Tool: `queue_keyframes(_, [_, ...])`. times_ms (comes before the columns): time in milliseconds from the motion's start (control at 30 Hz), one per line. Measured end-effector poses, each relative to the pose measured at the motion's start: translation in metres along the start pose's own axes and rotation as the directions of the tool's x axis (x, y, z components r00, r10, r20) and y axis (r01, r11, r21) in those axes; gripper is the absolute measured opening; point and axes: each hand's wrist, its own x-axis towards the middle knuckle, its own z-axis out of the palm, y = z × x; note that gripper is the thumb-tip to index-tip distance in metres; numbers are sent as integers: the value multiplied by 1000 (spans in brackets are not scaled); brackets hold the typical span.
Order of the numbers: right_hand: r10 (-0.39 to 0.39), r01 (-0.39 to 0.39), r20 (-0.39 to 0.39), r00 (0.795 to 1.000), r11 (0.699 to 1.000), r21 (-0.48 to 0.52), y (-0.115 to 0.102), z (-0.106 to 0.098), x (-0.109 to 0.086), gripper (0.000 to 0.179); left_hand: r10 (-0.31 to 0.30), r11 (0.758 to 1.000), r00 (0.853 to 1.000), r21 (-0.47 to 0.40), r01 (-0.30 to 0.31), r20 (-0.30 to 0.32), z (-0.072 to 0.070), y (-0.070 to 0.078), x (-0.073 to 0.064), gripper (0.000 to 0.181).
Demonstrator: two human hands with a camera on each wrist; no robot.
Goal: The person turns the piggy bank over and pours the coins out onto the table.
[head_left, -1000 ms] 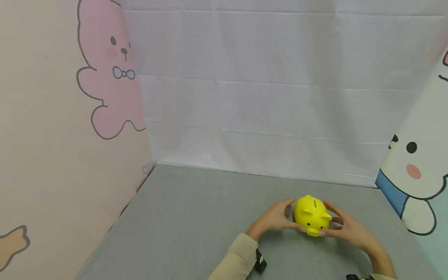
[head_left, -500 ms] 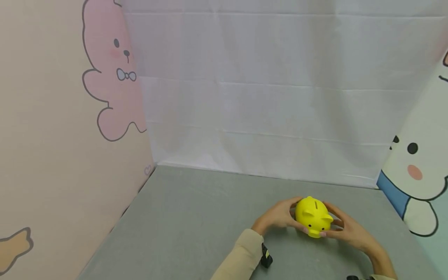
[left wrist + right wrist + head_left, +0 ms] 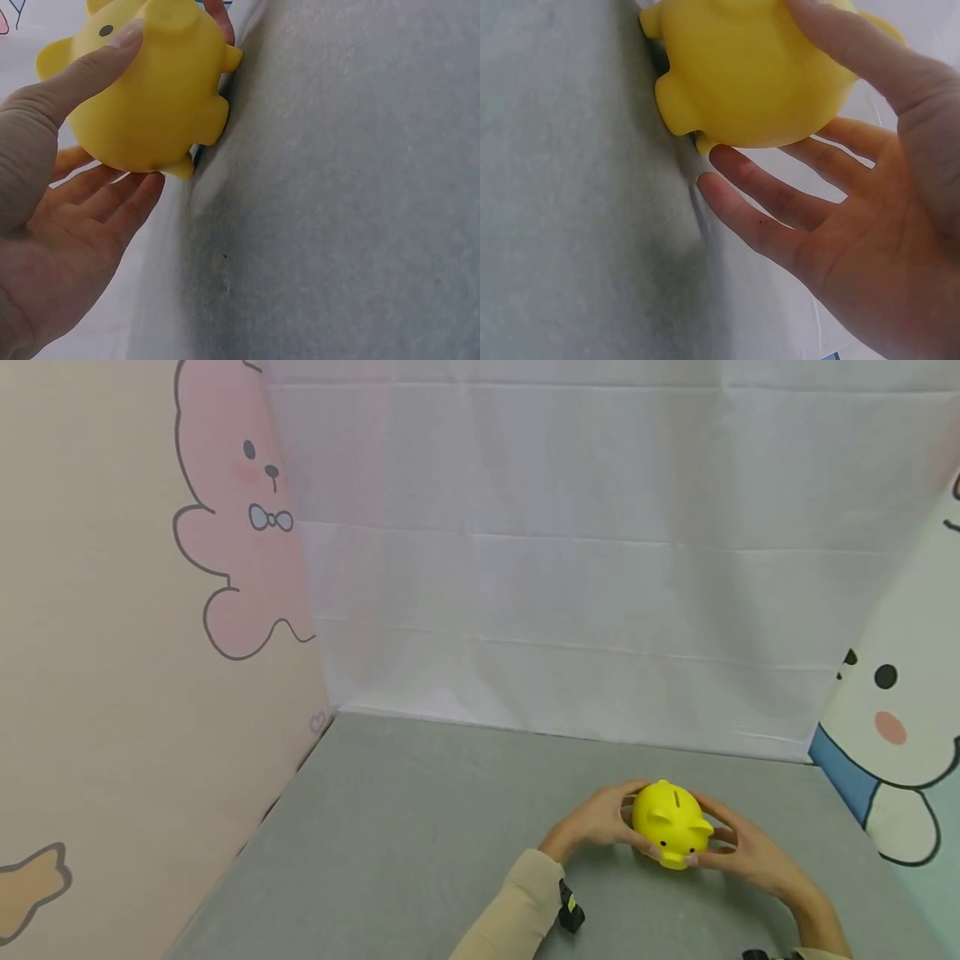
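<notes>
A yellow piggy bank stands upright on the grey table, its coin slot on top and its snout facing me. My left hand grips one side of it. In the left wrist view, the thumb lies across its face near the snout while the fingers reach round the back. From the other side my right hand holds it too. The right thumb is at the front by the snout, and the fingers spread low behind the body, close to the tabletop.
The grey cloth-covered table runs back to a white hanging sheet. A wall with a pink cartoon bear borders the left, another cartoon wall the right. A black strap device is on the left sleeve.
My left hand has moved slightly right, closing in against the piggy bank's side. The right hand and the piggy bank have stayed nearly in place.
</notes>
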Motion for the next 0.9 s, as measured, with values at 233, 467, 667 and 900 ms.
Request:
queue_keyframes(233, [23, -23, -1, 1000, 1000, -12, -9, -1, -1, 102, 19, 1000, 1000, -24, -19, 3, -7, 5, -8, 98])
queue_keyframes(467, [-15, 15, -16, 1000, 1000, -27, -23, 1, 0, 101, 53, 998, 999, -39, -53, 4, -18, 8, -18, 98])
queue_keyframes(667, [-38, 37, -22, 999, 999, -37, -40, 8, -2, 98, 85, 996, 996, -9, -85, 18, -32, 6, -29, 101])
queue_keyframes(900, [-101, 96, -77, 992, 993, -65, -57, 17, -6, 92, 121, 993, 993, 2, -121, 7, -45, 5, -44, 101])
